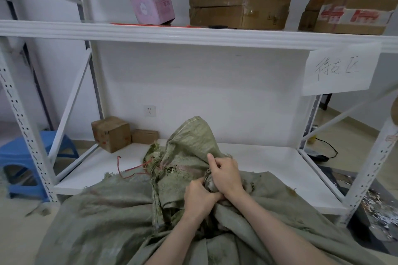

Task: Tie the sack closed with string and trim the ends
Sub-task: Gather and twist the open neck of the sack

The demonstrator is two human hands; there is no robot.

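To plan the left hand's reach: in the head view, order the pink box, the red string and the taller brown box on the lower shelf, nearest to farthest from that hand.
1. The red string, just left of the left hand, at the sack's frayed edge.
2. The taller brown box, back left on the lower shelf.
3. The pink box, on the upper shelf.

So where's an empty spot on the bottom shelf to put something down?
The biggest bare patch of the bottom shelf lies right of the sack, reaching to the right shelf post. A smaller one sits at the left, between the cardboard boxes and the red string. The middle is crowded: the left hand and right hand grip the bunched sack there.
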